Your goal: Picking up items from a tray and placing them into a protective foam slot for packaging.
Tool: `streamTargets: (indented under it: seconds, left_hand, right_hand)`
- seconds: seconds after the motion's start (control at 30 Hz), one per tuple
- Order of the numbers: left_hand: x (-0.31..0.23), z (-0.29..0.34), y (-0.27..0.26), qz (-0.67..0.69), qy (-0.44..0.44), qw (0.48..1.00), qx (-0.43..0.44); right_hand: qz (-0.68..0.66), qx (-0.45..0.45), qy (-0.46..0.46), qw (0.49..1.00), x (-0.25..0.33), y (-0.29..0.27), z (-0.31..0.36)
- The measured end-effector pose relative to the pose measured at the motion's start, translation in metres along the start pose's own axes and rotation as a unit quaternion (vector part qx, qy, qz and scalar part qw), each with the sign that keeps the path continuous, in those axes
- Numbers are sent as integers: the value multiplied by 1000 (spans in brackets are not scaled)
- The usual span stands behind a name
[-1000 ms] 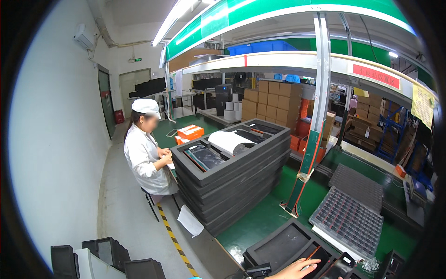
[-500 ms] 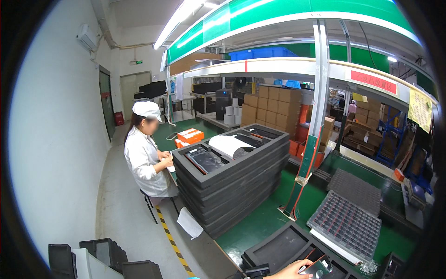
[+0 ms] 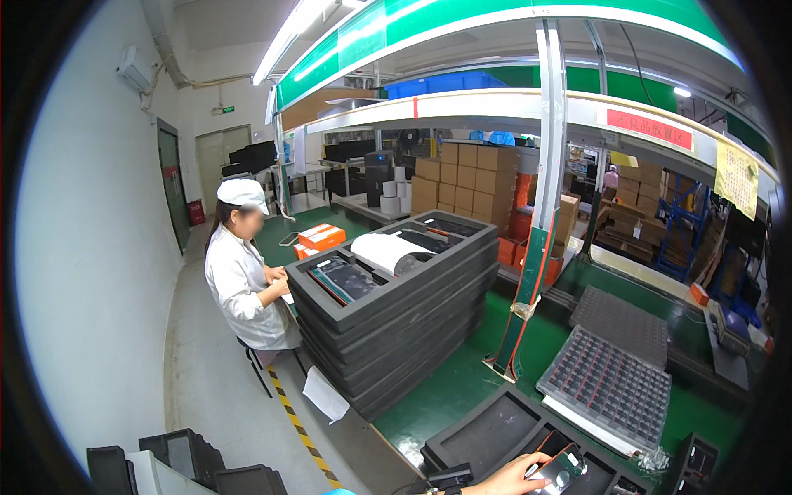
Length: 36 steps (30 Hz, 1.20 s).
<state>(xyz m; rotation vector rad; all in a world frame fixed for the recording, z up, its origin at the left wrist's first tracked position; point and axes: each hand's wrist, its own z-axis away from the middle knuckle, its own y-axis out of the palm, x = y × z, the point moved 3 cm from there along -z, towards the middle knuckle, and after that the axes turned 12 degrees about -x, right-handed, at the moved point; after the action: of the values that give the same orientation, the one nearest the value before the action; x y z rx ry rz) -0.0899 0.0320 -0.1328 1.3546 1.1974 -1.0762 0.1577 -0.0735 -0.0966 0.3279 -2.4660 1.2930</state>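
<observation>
The person's left hand [image 3: 513,477] has its grip nearly closed, fingers and thumb on the edge of a thin dark glossy panel [image 3: 569,470]. This panel is at the black foam tray with compartments [image 3: 485,433], on the green desk [image 3: 445,403]. The right hand's grip cannot be told.

The lower edge crops the worker's left hand [image 3: 516,476] at the wrist, its fingers hiding one end of the dark panel [image 3: 569,469] in their grasp, while the black tray [image 3: 478,439] beneath and black bins [image 3: 183,462] at lower left run out of frame. A seated co-worker's face [image 3: 246,221] is blurred, the white coat [image 3: 239,280] partly hidden behind a stack of trays [image 3: 388,346]. Parts in the clear tray [image 3: 596,410] are too small to identify.
</observation>
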Motion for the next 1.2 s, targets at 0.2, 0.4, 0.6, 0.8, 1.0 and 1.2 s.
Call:
streamTargets:
  seconds: [0.2, 0.4, 0.6, 0.8, 1.0, 1.2]
  left_hand:
    - [4, 2, -3, 80, -48, 996, -5]
    - [-8, 5, -5, 218, -81, 972, -41]
    - [26, -7, -10, 173, -98, 979, -36]
    - [12, -5, -8, 206, -57, 975, -55]
    - [6, -1, -4, 137, -67, 986, -61]
    - [-8, -2, -2, 84, -80, 992, -41]
  right_hand:
    - [-294, -15, 295, 909, 5, -25, -13]
    - [-384, -1, 362, 849, -11, -17, -2]
    - [-441, -150, 298, 833, 47, -18, -27]
    - [-547, -35, 280, 788, 95, 44, -23]
    - [-437, -35, 150, 886, 106, 81, -14]
    - [-404, -74, 124, 903, 100, 104, 3]
